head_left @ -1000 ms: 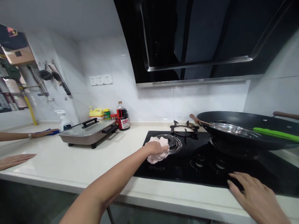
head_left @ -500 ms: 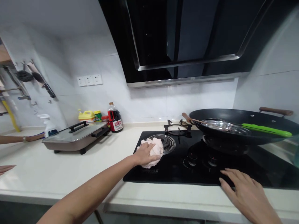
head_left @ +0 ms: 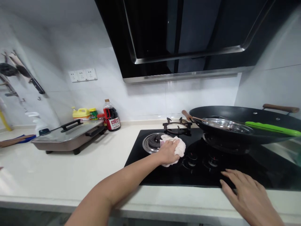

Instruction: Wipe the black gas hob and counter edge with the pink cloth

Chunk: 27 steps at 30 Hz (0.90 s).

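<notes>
Pale cloth [head_left: 180, 148] bunched on the black hob [head_left: 160, 177], between the left burner [head_left: 147, 142] and the left knob [head_left: 192, 158]. Left hand [head_left: 168, 151] on top, fingers curled over the folds and clamped on them. Right hand [head_left: 246, 191] at the hob's front edge, fingers slightly apart, nothing held.

Likeliest trouble: cloth edge snagging on the burner's raised centre, since no pot support covers it. Second: a sweep too far right could nudge the left knob round; the cloth sits just beside it, contact not clear. Right knob [head_left: 213, 160] open to a similar bump from the right-hand fingers. Burner heat cannot be told; if warm, fingertips slipping off the cloth would suffer. Loose pot support [head_left: 176, 132] at the hob's rear edge could shift under a careless push. Wok [head_left: 237, 114] farther right; a hard knock to its wooden handle [head_left: 187, 115] might rattle its contents.
</notes>
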Each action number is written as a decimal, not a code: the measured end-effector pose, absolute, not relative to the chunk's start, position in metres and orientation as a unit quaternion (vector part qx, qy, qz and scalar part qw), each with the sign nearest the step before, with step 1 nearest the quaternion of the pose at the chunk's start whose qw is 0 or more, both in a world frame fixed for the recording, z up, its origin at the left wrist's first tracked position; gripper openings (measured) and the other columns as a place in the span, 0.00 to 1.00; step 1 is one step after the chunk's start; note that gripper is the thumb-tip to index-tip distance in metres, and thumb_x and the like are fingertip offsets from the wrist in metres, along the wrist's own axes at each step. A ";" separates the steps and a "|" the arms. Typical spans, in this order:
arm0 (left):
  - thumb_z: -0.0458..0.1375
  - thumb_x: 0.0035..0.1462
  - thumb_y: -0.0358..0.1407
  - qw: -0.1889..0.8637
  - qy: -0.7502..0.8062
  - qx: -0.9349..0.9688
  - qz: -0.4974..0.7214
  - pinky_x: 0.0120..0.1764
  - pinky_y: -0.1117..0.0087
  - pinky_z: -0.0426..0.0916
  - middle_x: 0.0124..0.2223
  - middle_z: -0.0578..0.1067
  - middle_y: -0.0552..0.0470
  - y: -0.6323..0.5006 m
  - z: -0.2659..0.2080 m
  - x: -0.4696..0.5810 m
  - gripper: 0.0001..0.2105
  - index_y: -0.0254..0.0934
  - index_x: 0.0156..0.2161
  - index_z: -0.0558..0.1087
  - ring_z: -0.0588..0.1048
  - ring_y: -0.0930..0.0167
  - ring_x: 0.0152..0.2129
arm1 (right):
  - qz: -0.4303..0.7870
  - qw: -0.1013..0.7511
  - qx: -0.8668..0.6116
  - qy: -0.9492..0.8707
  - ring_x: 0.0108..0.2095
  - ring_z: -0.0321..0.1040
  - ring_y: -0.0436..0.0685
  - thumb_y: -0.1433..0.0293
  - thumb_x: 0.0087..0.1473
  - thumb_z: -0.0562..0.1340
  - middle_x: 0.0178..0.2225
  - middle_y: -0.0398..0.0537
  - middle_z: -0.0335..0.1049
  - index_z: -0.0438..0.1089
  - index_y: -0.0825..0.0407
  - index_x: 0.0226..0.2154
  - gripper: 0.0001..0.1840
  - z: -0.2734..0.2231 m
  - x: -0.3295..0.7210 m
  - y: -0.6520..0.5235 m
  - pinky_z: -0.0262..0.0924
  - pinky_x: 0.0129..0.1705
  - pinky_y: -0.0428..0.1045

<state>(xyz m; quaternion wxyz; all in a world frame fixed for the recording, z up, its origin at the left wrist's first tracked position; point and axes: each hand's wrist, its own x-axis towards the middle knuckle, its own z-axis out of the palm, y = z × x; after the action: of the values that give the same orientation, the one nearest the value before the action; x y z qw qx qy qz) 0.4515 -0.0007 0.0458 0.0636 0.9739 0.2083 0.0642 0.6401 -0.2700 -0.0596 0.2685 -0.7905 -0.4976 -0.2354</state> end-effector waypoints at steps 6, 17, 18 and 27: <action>0.55 0.60 0.46 0.093 0.222 0.967 0.085 0.69 0.42 0.42 0.72 0.62 0.41 0.021 0.039 0.507 0.39 0.42 0.74 0.52 0.54 0.52 0.71 | -0.222 0.271 -0.799 -0.489 0.56 0.68 0.70 0.51 0.64 0.51 0.54 0.55 0.75 0.77 0.47 0.48 0.26 -0.053 0.635 -0.270 0.61 0.56 0.67; 0.45 0.66 0.61 0.192 0.155 0.967 0.063 0.71 0.43 0.40 0.76 0.54 0.57 0.012 0.039 0.591 0.34 0.54 0.72 0.57 0.52 0.53 0.72 | -0.208 0.252 -0.813 -0.482 0.58 0.67 0.69 0.53 0.65 0.52 0.56 0.53 0.74 0.77 0.46 0.49 0.23 -0.047 0.632 -0.272 0.60 0.57 0.65; 0.40 0.69 0.57 0.203 0.139 0.967 0.060 0.71 0.46 0.43 0.76 0.56 0.58 0.011 0.039 0.594 0.30 0.53 0.71 0.60 0.55 0.56 0.72 | -0.205 0.251 -0.814 -0.482 0.58 0.66 0.69 0.54 0.65 0.52 0.56 0.53 0.74 0.77 0.46 0.49 0.23 -0.047 0.632 -0.272 0.60 0.57 0.65; 0.56 0.65 0.47 0.186 0.103 0.973 0.086 0.67 0.63 0.58 0.67 0.71 0.56 0.012 0.031 0.572 0.23 0.51 0.63 0.73 0.68 0.63 0.63 | -0.207 0.255 -0.810 -0.487 0.56 0.68 0.66 0.54 0.66 0.52 0.55 0.50 0.75 0.76 0.45 0.49 0.22 -0.045 0.635 -0.275 0.60 0.56 0.63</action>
<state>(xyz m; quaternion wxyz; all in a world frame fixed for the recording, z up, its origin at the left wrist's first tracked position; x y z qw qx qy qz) 0.5717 0.0122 0.0305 0.1862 0.9733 0.1032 0.0862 0.6346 -0.2745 -0.0451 0.2551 -0.8095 -0.4866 -0.2070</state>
